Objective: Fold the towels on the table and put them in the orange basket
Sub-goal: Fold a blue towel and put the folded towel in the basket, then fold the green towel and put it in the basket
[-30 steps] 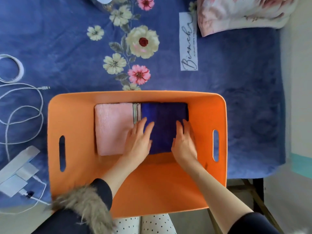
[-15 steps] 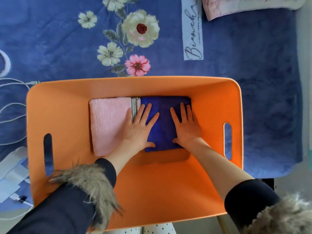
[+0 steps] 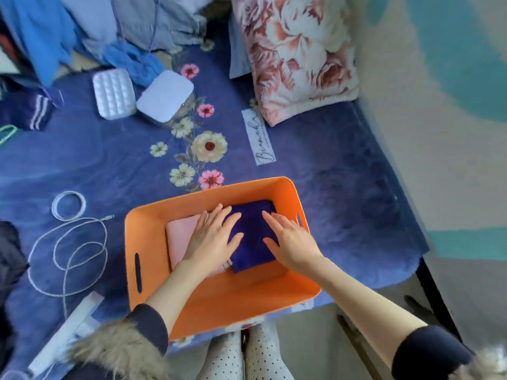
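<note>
**Nearly done: two folded towels in the basket**

Broadly, the task looked close to its end. The blue floral blanket (image 3: 315,165) covering the table carried no loose towel that could be picked out; whether the heap of blue and grey cloth (image 3: 90,26) at the far left held any towels could not be told. So the folding seemed finished, with at most a final smoothing left.

The orange basket (image 3: 219,305) sat at the near edge of the blanket, its two slotted handles at the left and right walls. Inside, on its floor, lay two folded towels side by side and touching: a pink towel (image 3: 179,237) to the left and a dark blue towel (image 3: 253,237) to the right. A thin striped edge showed between them at the near end, possibly another folded piece, too small to be sure.

The left hand (image 3: 212,237) lay flat with fingers spread, across the seam where pink met blue. The right hand (image 3: 290,242) was also spread and flat, over the right side of the dark blue towel; whether it pressed or hovered just above could not be told. Neither hand pinched anything.
</note>
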Demonstrator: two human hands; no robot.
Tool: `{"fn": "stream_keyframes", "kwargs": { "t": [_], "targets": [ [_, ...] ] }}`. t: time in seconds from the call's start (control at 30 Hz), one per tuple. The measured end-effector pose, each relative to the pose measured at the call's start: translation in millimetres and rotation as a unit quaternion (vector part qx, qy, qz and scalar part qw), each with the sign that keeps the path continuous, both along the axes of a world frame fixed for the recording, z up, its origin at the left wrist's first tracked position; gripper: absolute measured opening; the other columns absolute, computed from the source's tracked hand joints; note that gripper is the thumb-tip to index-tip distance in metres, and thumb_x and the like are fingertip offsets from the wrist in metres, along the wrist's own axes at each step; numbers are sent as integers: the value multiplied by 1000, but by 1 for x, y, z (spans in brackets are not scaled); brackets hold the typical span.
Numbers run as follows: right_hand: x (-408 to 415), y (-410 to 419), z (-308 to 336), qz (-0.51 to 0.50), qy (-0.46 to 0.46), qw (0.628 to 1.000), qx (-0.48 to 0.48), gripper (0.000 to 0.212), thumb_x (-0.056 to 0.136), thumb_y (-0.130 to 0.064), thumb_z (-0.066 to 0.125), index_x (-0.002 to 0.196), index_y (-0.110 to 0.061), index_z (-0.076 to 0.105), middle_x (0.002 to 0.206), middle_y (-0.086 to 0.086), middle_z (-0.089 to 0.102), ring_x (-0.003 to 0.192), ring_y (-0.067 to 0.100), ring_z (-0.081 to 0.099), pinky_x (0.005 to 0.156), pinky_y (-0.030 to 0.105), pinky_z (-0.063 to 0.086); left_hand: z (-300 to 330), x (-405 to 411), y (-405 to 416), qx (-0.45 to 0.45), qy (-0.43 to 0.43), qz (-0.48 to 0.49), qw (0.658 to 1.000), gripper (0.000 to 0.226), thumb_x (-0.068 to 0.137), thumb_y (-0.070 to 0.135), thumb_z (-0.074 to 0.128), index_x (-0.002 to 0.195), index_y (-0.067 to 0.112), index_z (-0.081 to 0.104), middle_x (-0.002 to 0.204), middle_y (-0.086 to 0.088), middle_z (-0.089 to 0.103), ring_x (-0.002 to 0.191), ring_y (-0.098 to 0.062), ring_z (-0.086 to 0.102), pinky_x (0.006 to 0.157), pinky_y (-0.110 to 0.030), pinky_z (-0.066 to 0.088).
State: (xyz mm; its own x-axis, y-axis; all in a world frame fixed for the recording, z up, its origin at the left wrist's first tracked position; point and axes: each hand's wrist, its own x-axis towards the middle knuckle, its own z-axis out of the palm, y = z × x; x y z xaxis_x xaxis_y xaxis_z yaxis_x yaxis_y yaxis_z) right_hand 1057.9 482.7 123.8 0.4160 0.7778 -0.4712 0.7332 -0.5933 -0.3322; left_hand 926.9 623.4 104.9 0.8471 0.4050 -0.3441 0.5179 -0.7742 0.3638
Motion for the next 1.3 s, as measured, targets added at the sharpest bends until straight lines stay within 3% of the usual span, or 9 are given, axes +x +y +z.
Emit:
{"fn": "stream_keyframes", "kwargs": {
  "t": [0.13, 0.2, 0.37, 0.5, 0.6, 0.83, 1.03, 1.2, 1.3],
  "targets": [
    [5, -30, 65, -72, -63, 995, 42, 57, 90, -34, 51, 143, -22, 34, 142, 3, 44, 121, 29, 50, 94, 41, 42, 60, 15, -1, 56, -85, -49, 994, 54, 87, 43, 34, 126, 14, 57, 131, -9, 56, 127, -29, 47, 106, -49, 33],
    [7, -52, 92, -128, -113, 983, 74, 56, 85, -39, 50, 136, -18, 46, 132, 10, 55, 112, 32, 59, 89, 45, 47, 85, 26, -5, 70, -110, -80, 988, 55, 85, 43, 34, 125, 14, 58, 128, -9, 58, 122, -31, 52, 100, -52, 39],
    [-11, -123, 135, -285, -165, 944, 17, 67, 92, -56, 33, 149, -28, 14, 156, 1, 19, 142, 20, 21, 113, 43, 16, 127, 49, -42, 75, -156, -188, 967, 58, 84, 45, 31, 131, 19, 53, 134, -6, 55, 126, -28, 50, 103, -50, 36],
    [-62, -174, 157, -407, -197, 892, -12, 89, 71, -68, -1, 149, -29, 14, 156, 1, 18, 143, 19, 20, 114, 46, 14, 145, 59, -87, 71, -177, -313, 931, 55, 82, 44, 35, 125, 21, 59, 127, -5, 61, 119, -27, 56, 95, -50, 43],
    [-106, -211, 169, -502, -206, 840, -19, 93, 67, -67, -4, 149, -28, 14, 157, 2, 16, 144, 20, 16, 114, 48, 11, 156, 58, -127, 53, -202, -394, 895, 53, 82, 42, 36, 124, 20, 60, 126, -6, 61, 118, -28, 56, 93, -52, 44],
    [-212, -290, 206, -668, -248, 701, -29, 67, 94, -55, 33, 149, -31, 5, 158, 0, 8, 145, 19, 7, 115, 49, 3, 193, 43, -241, 9, -270, -569, 777, 53, 85, 46, 37, 125, 19, 59, 127, -8, 60, 119, -29, 55, 95, -54, 41],
    [-342, -333, 231, -763, -279, 578, -82, 70, 92, -59, 29, 149, -30, 0, 158, 3, 3, 145, 20, 6, 115, 50, 3, 225, -28, -341, -36, -319, -689, 650, 54, 86, 49, 35, 126, 22, 58, 130, -7, 58, 123, -29, 52, 99, -52, 39],
    [-482, -325, 241, -831, -269, 470, -128, 87, 71, -69, -4, 149, -30, 1, 158, 1, 4, 145, 20, 7, 116, 48, 4, 234, -139, -390, -80, -326, -769, 544, 53, 87, 49, 34, 128, 23, 56, 133, -8, 56, 125, -31, 49, 99, -53, 39],
    [-571, -303, 243, -871, -260, 394, -134, 86, 73, -68, -1, 149, -30, 4, 158, 2, 6, 145, 21, 9, 116, 48, 4, 236, -220, -401, -107, -321, -812, 476, 53, 85, 47, 35, 126, 22, 57, 130, -8, 57, 122, -31, 52, 97, -54, 41]
  ]
}}
